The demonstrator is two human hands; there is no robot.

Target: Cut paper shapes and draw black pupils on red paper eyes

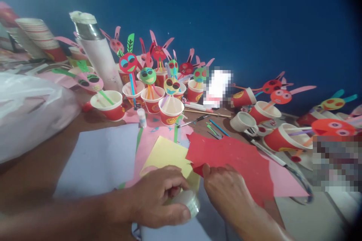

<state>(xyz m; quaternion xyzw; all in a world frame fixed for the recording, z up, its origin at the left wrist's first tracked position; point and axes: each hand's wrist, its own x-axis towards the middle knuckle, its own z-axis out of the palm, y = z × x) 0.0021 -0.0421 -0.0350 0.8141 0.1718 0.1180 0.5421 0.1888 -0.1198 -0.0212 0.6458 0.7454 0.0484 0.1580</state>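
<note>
At lower centre, the left hand pinches a clear tape roll between thumb and fingers, probably to keep it steady. The right hand, lower right of centre, is curled over the edge of the red paper; whether it pinches anything, I cannot tell. Across the middle, red cups seem to serve as stands, holding straws topped with paper faces; the contents of the white mug, right of centre, stay unclear
</note>
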